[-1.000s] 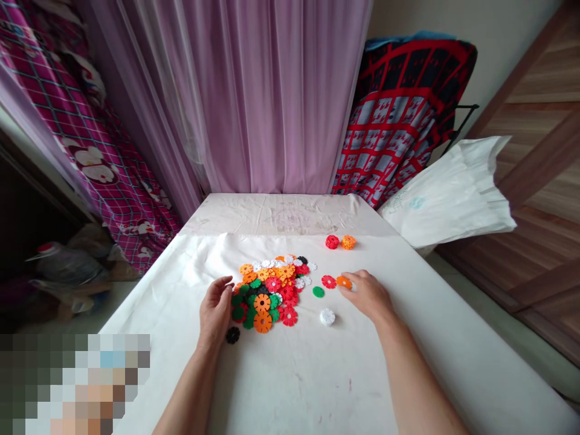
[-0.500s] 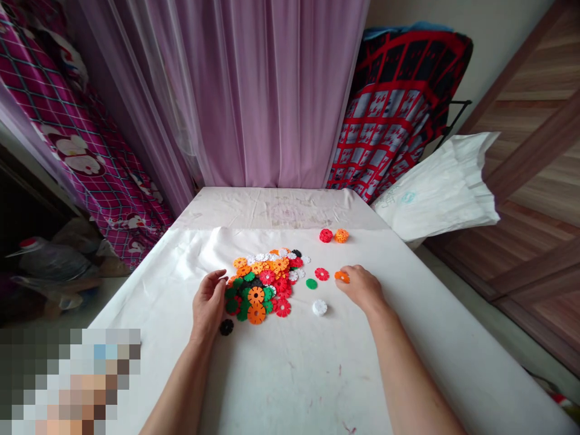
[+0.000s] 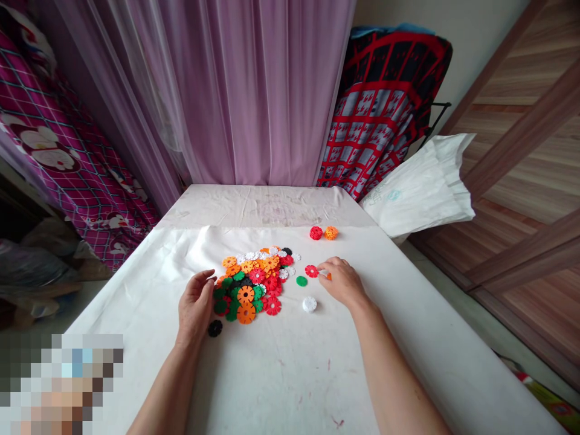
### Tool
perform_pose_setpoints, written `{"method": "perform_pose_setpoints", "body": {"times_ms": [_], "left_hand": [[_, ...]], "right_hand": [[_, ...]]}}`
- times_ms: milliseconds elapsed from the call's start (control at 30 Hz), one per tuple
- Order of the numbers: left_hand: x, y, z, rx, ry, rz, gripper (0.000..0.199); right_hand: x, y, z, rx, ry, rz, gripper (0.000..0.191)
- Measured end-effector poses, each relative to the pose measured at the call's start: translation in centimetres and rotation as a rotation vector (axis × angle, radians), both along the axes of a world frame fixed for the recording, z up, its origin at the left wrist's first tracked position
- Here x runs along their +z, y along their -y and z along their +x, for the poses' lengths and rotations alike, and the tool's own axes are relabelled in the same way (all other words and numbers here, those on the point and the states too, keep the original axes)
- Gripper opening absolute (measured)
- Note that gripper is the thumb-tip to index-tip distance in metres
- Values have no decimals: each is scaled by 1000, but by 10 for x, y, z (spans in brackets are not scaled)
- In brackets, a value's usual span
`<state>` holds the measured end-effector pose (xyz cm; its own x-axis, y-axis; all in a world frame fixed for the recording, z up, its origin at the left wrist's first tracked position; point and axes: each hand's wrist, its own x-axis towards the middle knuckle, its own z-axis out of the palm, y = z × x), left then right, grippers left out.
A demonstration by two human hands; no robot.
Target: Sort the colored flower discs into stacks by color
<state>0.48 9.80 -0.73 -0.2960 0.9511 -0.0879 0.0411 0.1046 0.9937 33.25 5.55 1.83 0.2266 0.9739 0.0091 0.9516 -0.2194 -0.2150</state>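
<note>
My left hand (image 3: 196, 303) rests at the left edge of a heap of notched plastic discs (image 3: 247, 281) in orange, green, red, white and black. Its fingers are loosely bent, with a gap at the thumb and nothing visible between them. My right hand (image 3: 343, 283) reaches from the right, thumb and forefinger apart at the edge of a single red disc (image 3: 312, 271) on the table. Partly covered by those fingers is an orange disc (image 3: 329, 277). A green disc (image 3: 301, 281) lies left of the red one. Closer to me sits a stack of white discs (image 3: 310, 304).
Toward the back stand a red disc stack (image 3: 316, 232) and an orange disc stack (image 3: 331, 232), side by side. One black disc (image 3: 215, 328) lies near my left wrist. A white bag (image 3: 421, 187) is beyond the table's right edge, and a purple curtain (image 3: 254, 90) hangs behind.
My right hand has moved left, past the orange disc to the red one. My left hand stays beside the heap. The whole view has shifted slightly.
</note>
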Motion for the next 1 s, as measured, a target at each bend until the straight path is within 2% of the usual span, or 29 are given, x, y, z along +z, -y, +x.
{"method": "perform_pose_setpoints", "body": {"times_ms": [267, 433, 500, 667, 900, 1000], "left_hand": [[-2, -1, -1, 0, 2, -1, 46], [-4, -1, -2, 1, -4, 18, 47], [-3, -1, -2, 6, -4, 15, 48], [0, -1, 0, 7, -4, 13, 49], [-5, -3, -1, 8, -7, 11, 48], [-5, -3, -2, 9, -8, 16, 47]], "right_hand": [[-7, -4, -14, 88, 51, -15, 35], [-2, -4, -17, 133, 32, 56, 30], [2, -4, -20, 154, 6, 39, 27], [4, -4, -27, 146, -21, -33, 19], [-2, -7, -35, 175, -66, -32, 20], [-1, -7, -28, 169, -127, -2, 20]]}}
